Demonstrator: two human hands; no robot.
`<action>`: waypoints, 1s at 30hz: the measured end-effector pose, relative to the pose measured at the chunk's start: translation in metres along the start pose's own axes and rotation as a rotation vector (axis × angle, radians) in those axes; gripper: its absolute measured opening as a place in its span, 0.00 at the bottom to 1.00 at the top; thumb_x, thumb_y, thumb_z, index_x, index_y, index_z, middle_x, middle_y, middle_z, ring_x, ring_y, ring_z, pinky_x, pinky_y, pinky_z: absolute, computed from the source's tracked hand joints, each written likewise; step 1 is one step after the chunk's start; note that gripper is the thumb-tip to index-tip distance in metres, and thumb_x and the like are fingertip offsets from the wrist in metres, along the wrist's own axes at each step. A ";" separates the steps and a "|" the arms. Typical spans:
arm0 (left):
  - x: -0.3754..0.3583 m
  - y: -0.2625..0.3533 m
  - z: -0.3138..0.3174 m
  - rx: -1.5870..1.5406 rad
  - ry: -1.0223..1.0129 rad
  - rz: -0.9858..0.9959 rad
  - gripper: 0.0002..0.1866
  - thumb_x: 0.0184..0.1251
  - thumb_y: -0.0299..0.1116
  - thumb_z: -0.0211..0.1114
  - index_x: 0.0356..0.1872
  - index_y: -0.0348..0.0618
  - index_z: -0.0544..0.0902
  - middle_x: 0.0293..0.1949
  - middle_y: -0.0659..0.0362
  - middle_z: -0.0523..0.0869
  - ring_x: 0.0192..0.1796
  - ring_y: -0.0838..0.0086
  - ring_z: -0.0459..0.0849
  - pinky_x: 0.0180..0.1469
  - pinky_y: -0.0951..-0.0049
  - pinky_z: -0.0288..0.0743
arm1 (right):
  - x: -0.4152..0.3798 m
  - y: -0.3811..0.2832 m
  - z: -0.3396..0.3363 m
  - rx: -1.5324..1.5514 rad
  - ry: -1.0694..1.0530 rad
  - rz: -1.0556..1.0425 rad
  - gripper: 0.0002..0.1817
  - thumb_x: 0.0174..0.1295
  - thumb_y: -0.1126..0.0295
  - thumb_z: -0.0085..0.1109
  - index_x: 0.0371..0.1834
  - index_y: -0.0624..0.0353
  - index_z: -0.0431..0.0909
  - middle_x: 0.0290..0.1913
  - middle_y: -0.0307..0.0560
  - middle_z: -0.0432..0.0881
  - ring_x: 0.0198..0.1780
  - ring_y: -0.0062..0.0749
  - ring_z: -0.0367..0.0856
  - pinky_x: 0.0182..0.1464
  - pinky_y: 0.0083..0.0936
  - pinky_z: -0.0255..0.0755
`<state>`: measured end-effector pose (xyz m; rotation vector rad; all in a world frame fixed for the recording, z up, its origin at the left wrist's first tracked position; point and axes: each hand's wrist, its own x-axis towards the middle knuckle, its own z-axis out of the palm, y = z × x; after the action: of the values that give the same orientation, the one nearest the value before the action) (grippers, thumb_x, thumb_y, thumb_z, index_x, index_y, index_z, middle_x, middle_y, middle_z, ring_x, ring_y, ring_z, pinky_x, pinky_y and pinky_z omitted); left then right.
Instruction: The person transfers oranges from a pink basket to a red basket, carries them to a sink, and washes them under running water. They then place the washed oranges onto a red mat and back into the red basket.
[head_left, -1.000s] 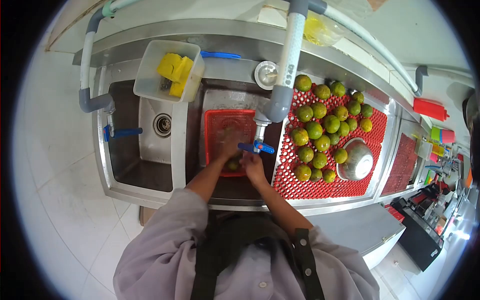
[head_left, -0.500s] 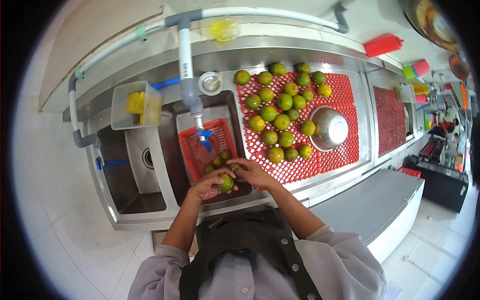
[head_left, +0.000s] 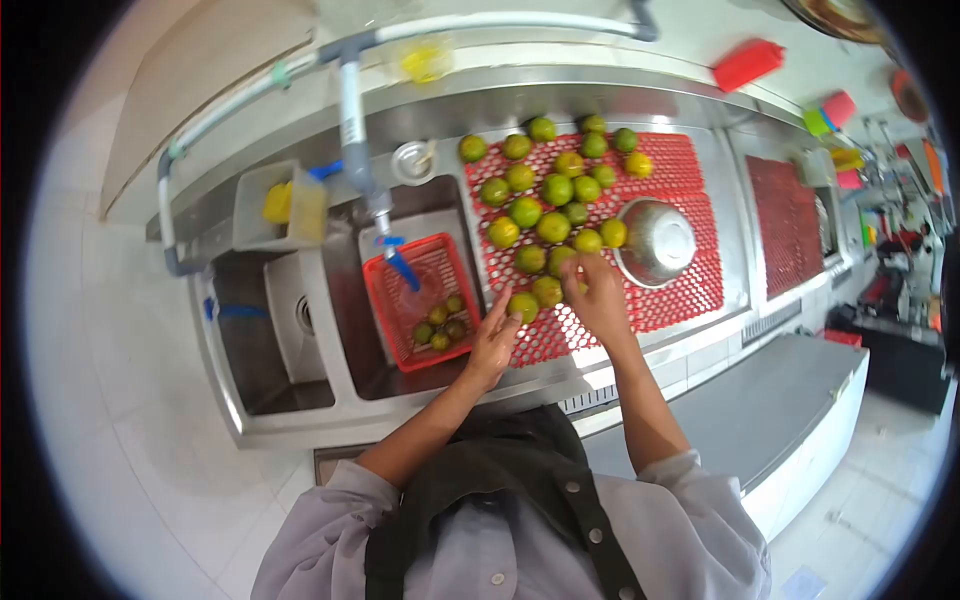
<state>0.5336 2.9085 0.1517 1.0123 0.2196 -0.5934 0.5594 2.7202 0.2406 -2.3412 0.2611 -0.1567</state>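
Note:
Several green-yellow oranges [head_left: 553, 227] lie in loose rows on a red perforated mat [head_left: 680, 240]. My left hand [head_left: 490, 348] is at the mat's near left edge, fingers and thumb around the left side of a green orange [head_left: 523, 307]. Over the near rows hovers my right hand [head_left: 598, 292], its fingers bent downward and partly covering the oranges beneath; no fruit shows in its grip. In the sink, a red plastic basket [head_left: 376, 300] holds several smaller, darker green oranges [head_left: 440, 341].
An upturned metal bowl [head_left: 655, 243] rests on the mat's right side. A blue-handled tap [head_left: 400, 265] hangs over the basket. Left of it are a second sink basin [head_left: 290, 360] and a clear plastic container [head_left: 250, 215] with yellow contents. A small metal dish [head_left: 413, 163] sits behind the sink.
Both hands have moved right from above the basket to the mat. The orange at my left hand now sits at the mat's near left corner. Another orange has appeared left of the bowl.

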 end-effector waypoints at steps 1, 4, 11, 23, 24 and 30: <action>-0.001 -0.002 -0.006 -0.025 0.082 0.014 0.23 0.77 0.34 0.59 0.68 0.37 0.71 0.53 0.57 0.84 0.50 0.81 0.80 0.49 0.82 0.75 | -0.018 -0.002 0.013 0.193 -0.218 0.074 0.04 0.63 0.78 0.59 0.39 0.65 0.81 0.37 0.50 0.85 0.38 0.39 0.85 0.40 0.31 0.77; 0.006 -0.013 -0.066 -0.080 0.243 -0.015 0.17 0.74 0.30 0.61 0.60 0.36 0.77 0.46 0.52 0.87 0.47 0.71 0.87 0.50 0.73 0.82 | -0.054 -0.027 0.065 0.427 -0.754 -0.020 0.05 0.66 0.78 0.56 0.37 0.66 0.81 0.31 0.46 0.85 0.32 0.26 0.84 0.36 0.24 0.77; 0.034 -0.033 -0.228 0.739 0.671 -0.082 0.13 0.65 0.36 0.68 0.45 0.40 0.83 0.39 0.57 0.89 0.39 0.68 0.88 0.40 0.66 0.80 | -0.043 0.009 0.281 -0.201 -1.011 0.111 0.25 0.61 0.65 0.61 0.63 0.56 0.72 0.58 0.74 0.76 0.60 0.61 0.77 0.61 0.43 0.74; 0.054 -0.122 -0.255 0.081 0.625 -0.572 0.25 0.73 0.41 0.53 0.70 0.57 0.66 0.54 0.60 0.80 0.52 0.70 0.81 0.47 0.58 0.78 | -0.046 0.063 0.364 -0.191 -0.746 0.203 0.38 0.52 0.57 0.72 0.68 0.51 0.68 0.74 0.67 0.53 0.68 0.65 0.66 0.67 0.43 0.68; 0.058 -0.124 -0.256 0.080 0.609 -0.586 0.25 0.73 0.41 0.53 0.70 0.57 0.66 0.54 0.60 0.80 0.52 0.70 0.81 0.47 0.58 0.78 | -0.036 0.083 0.375 -0.161 -0.702 0.101 0.35 0.54 0.59 0.70 0.66 0.52 0.70 0.69 0.64 0.59 0.65 0.61 0.69 0.65 0.42 0.69; 0.094 -0.059 -0.252 0.020 0.580 -0.339 0.22 0.72 0.39 0.55 0.64 0.46 0.75 0.56 0.55 0.81 0.58 0.69 0.79 0.54 0.65 0.76 | 0.012 0.127 0.407 0.068 -0.439 0.007 0.13 0.64 0.64 0.58 0.48 0.56 0.81 0.46 0.51 0.84 0.49 0.42 0.83 0.56 0.35 0.75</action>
<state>0.6022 3.0645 -0.0647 1.1596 0.9125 -0.5943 0.6310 2.9090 -0.1350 -2.2379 0.0448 0.3447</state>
